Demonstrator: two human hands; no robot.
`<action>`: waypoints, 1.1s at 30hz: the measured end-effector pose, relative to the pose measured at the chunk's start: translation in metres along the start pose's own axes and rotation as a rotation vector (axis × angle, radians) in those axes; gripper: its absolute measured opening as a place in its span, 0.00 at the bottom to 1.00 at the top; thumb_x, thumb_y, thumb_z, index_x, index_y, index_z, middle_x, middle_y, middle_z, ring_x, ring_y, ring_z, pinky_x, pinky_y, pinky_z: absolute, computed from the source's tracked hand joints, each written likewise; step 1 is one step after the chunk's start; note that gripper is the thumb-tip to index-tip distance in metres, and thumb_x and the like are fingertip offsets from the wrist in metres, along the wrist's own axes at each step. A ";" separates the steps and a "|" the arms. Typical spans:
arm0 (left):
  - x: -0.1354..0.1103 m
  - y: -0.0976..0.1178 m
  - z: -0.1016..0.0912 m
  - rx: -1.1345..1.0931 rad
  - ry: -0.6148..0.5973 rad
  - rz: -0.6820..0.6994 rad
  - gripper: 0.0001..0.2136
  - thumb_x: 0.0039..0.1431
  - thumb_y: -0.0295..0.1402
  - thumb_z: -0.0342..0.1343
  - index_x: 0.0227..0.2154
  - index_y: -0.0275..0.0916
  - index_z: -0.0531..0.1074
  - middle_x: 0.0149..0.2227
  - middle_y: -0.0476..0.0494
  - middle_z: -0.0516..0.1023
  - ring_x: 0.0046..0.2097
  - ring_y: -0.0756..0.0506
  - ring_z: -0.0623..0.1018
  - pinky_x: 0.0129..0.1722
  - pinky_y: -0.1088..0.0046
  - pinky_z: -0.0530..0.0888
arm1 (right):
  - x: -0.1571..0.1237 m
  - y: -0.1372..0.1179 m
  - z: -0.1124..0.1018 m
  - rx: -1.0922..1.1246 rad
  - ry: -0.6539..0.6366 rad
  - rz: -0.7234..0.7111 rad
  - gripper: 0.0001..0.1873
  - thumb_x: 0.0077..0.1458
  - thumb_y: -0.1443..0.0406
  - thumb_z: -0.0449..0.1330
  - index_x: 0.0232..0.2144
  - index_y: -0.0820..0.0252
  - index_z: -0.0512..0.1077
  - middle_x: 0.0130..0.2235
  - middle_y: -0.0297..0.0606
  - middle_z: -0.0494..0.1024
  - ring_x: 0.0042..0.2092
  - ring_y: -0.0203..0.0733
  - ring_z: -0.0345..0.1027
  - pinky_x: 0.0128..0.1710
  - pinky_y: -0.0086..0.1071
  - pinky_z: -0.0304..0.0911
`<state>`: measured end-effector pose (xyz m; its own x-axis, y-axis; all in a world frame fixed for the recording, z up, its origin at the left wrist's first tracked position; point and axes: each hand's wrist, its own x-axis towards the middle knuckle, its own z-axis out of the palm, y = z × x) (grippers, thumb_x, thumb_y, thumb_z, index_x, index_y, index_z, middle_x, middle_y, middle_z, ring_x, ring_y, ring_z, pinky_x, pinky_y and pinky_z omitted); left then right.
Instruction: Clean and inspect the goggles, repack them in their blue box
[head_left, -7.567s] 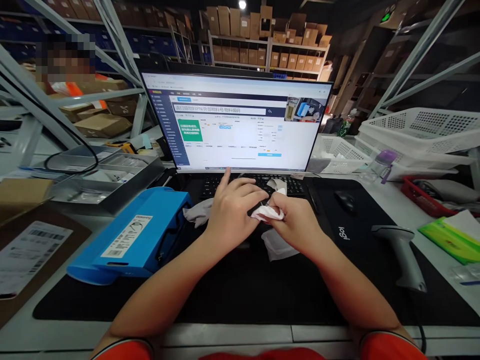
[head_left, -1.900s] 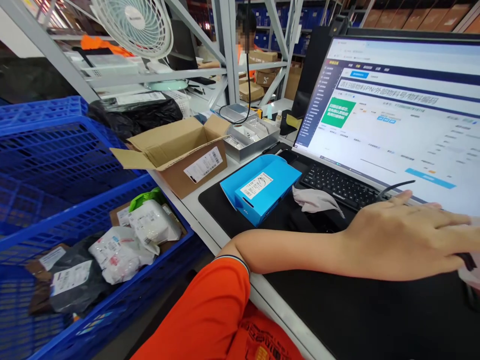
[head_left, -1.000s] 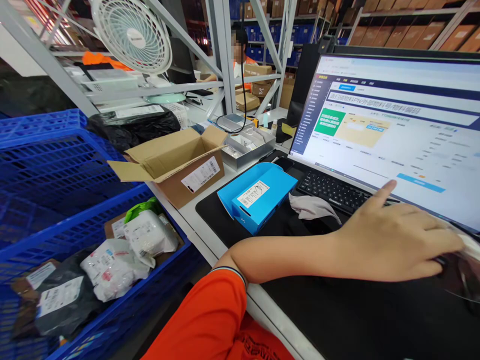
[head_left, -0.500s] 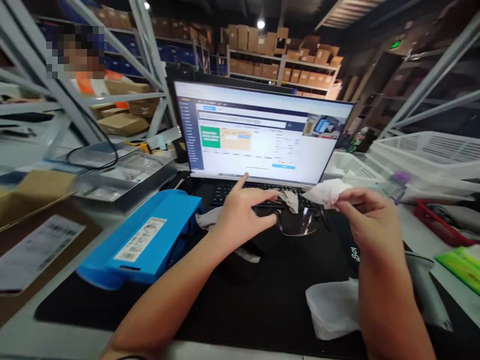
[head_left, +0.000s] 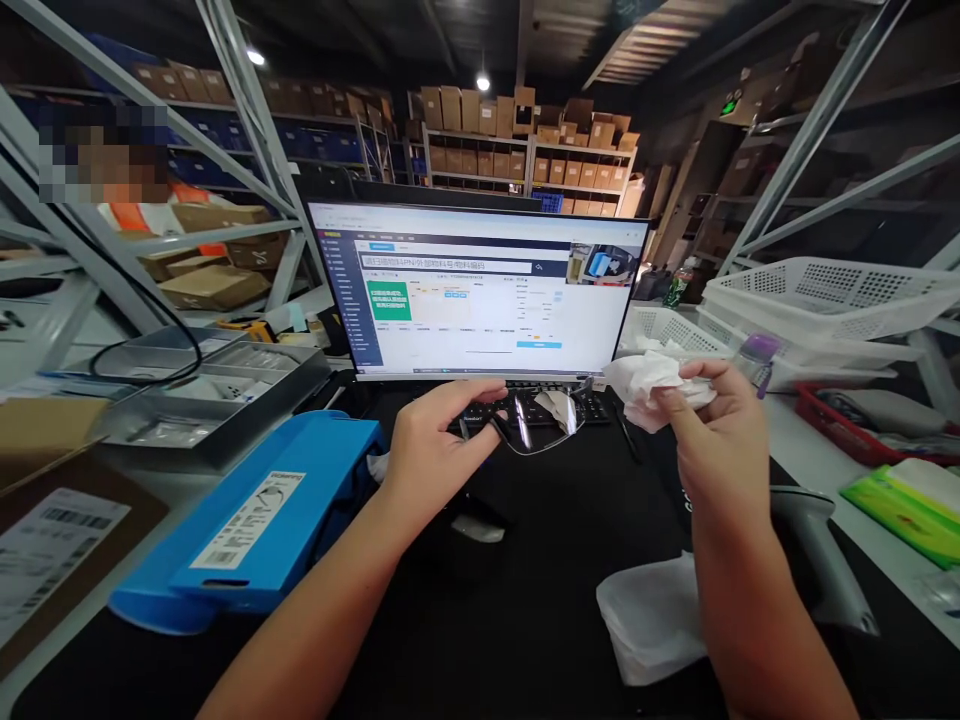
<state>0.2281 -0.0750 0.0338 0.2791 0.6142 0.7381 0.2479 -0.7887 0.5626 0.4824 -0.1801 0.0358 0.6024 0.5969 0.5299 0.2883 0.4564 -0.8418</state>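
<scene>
The left hand [head_left: 431,445] pinches clear glasses [head_left: 523,424] by one end, the rest reaching out to its right; the right hand [head_left: 724,435] grips a crumpled white tissue [head_left: 643,388] between thumb and fingers. Beyond both hands, a monitor [head_left: 465,352] shows "请扫描物料PN/外部物料号/物料编码". Left of the left hand, a blue box [head_left: 319,465] bears a white label [head_left: 249,520], its small print unreadable.

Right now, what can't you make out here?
In the head view:
clear glasses: held end partly hidden by the left hand;
white tissue: partly hidden by the right hand;
white pouch: one end behind the right forearm;
brown carton: cut off by the left edge;
screen: text mostly too small.
</scene>
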 end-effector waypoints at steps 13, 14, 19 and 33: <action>-0.004 0.008 0.003 -0.063 0.038 0.017 0.14 0.55 0.26 0.62 0.43 0.39 0.85 0.40 0.46 0.89 0.41 0.44 0.88 0.48 0.68 0.85 | -0.014 0.044 0.061 0.492 -0.149 0.478 0.29 0.37 0.56 0.83 0.35 0.55 0.71 0.30 0.27 0.79 0.27 0.33 0.70 0.29 0.27 0.68; -0.004 0.008 0.004 -0.066 0.040 0.014 0.13 0.55 0.26 0.62 0.43 0.39 0.85 0.40 0.46 0.89 0.41 0.43 0.88 0.47 0.67 0.86 | -0.015 0.047 0.064 0.527 -0.156 0.516 0.29 0.35 0.57 0.84 0.34 0.55 0.72 0.30 0.29 0.80 0.28 0.34 0.72 0.29 0.28 0.69; -0.005 0.003 0.011 -0.090 0.042 -0.019 0.14 0.55 0.26 0.62 0.43 0.40 0.85 0.40 0.46 0.89 0.42 0.42 0.89 0.48 0.67 0.86 | -0.022 0.042 0.066 0.605 -0.136 0.549 0.21 0.39 0.60 0.82 0.34 0.53 0.78 0.34 0.31 0.84 0.31 0.36 0.76 0.35 0.30 0.75; -0.018 0.017 0.024 -0.259 0.033 -0.047 0.16 0.49 0.23 0.60 0.40 0.39 0.86 0.39 0.47 0.89 0.37 0.46 0.87 0.42 0.73 0.85 | -0.040 0.034 0.063 0.526 -0.496 0.348 0.19 0.36 0.54 0.84 0.32 0.49 0.86 0.34 0.35 0.83 0.34 0.40 0.74 0.35 0.33 0.68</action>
<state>0.2498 -0.0989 0.0214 0.2413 0.6528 0.7181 0.0128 -0.7420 0.6702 0.4213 -0.1465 -0.0072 0.1569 0.9295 0.3337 -0.3182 0.3675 -0.8739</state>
